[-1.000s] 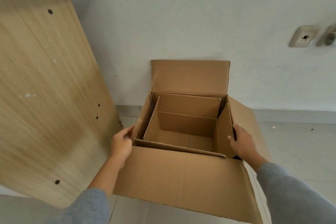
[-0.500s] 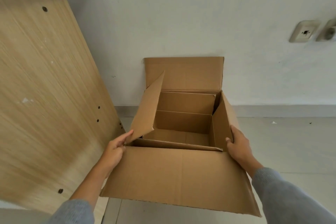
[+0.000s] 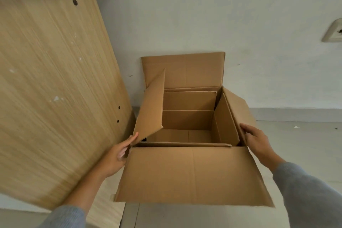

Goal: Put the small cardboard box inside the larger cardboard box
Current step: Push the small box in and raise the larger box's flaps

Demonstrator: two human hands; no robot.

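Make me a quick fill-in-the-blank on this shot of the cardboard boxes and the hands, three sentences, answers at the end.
1. The small box sits ______ the larger box.
2. The left hand touches the larger box's ______ side flap.
3. Behind the boxes stands a white ______, and a wooden panel is to their left.

Missing words: inside; left; wall

The wall socket (image 3: 334, 31) (upper right) is cut off; the wooden panel (image 3: 51, 83) overruns the left edge.
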